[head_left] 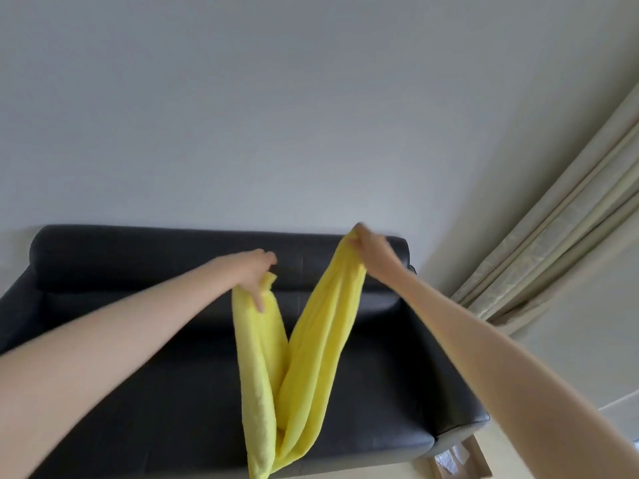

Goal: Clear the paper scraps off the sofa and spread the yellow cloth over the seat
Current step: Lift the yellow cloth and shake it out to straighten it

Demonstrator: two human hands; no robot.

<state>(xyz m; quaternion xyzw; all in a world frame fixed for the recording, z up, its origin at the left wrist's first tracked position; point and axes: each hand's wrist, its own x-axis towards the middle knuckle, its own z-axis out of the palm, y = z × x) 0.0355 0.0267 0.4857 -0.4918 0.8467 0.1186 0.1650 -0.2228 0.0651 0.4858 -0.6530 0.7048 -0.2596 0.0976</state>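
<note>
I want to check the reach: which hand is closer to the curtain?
Right. The right hand holds the yellow cloth on the side toward the curtain; the left hand grips the other end, nearer the sofa's middle.

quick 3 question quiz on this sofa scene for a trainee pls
1. True or false: the yellow cloth already lies flat across the sofa seat.
2. Which hand is raised higher in the picture? A) left hand B) right hand C) both level
3. What hangs at the right of the room, past the sofa?

Key
1. False: it hangs bunched in a V between both hands.
2. B
3. Curtains
</note>
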